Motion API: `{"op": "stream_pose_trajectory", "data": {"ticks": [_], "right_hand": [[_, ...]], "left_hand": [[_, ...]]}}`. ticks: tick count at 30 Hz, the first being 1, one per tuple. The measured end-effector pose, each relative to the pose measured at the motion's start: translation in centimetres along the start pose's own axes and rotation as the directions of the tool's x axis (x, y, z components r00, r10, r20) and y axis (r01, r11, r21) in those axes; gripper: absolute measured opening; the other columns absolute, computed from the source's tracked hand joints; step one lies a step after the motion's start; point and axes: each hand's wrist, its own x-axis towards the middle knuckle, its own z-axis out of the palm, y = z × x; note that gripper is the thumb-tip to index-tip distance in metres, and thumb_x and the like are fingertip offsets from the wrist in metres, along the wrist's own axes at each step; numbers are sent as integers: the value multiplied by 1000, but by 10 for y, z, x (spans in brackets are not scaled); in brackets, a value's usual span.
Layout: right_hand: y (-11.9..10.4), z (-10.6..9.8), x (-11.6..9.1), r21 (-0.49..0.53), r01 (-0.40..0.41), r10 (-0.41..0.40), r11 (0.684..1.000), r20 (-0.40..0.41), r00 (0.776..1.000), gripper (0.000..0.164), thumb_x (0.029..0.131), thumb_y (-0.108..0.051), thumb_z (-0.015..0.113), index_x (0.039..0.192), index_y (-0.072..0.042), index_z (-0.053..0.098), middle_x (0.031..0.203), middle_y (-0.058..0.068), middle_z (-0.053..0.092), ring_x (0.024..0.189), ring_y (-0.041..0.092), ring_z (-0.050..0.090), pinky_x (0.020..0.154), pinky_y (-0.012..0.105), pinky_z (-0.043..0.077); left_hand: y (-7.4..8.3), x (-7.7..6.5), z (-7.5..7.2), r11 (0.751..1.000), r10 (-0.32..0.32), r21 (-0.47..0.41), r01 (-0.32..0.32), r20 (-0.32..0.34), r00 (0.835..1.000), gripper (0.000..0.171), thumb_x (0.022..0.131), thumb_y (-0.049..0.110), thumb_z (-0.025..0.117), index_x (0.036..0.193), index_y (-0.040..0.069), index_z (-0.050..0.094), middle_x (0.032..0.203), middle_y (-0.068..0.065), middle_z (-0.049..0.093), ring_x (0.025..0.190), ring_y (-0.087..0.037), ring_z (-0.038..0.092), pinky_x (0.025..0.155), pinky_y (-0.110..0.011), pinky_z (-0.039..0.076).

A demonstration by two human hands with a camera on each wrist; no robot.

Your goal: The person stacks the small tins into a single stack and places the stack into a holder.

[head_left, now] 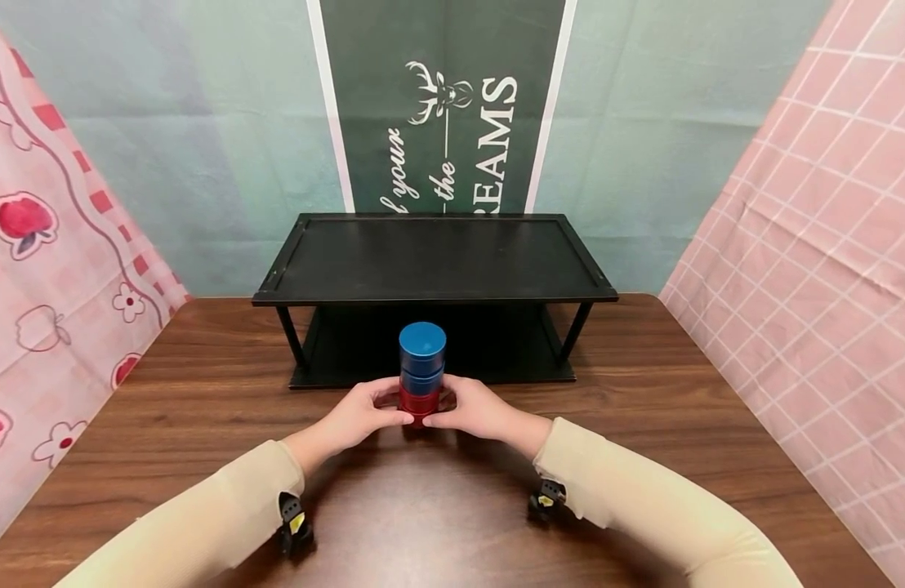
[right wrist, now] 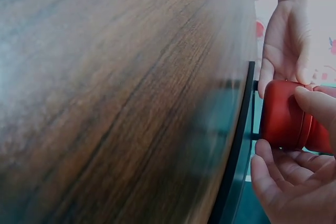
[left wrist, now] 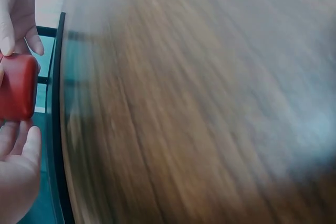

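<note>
A blue lidded cylindrical tin (head_left: 422,351) stands upright on top of a red one (head_left: 419,402) in the head view. From the left side, my left hand (head_left: 360,415) grips the lower red tin, thumb in front and fingers behind. My right hand (head_left: 482,408) grips the same tin from the right, the two thumbs close together. Both wrist views show the red tin (left wrist: 18,87) (right wrist: 283,116) between the hands, its base looking raised off the wooden table. The blue part is out of sight there.
Just behind the hands stands a black two-tier shelf (head_left: 438,257), its lower board (head_left: 489,351) on the wooden table (head_left: 658,425). Behind it hangs a green cloth with lettering (head_left: 445,106). Pink cloths hang on the left (head_left: 48,245) and right (head_left: 827,286).
</note>
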Motion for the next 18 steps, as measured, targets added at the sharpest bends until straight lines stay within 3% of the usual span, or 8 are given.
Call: {"op": "stream_pose_trajectory", "data": {"ticks": [18], "right_hand": [[0, -19, -25, -3, -32, 32, 999, -60, 998, 47, 83, -26, 72, 122, -7, 54, 108, 4, 64, 95, 21, 60, 82, 37, 51]], "left_hand": [[17, 14, 20, 999, 4, -41, -5, -26, 1000, 53, 84, 15, 71, 130, -1, 50, 127, -16, 55, 115, -28, 54, 97, -42, 42]]}}
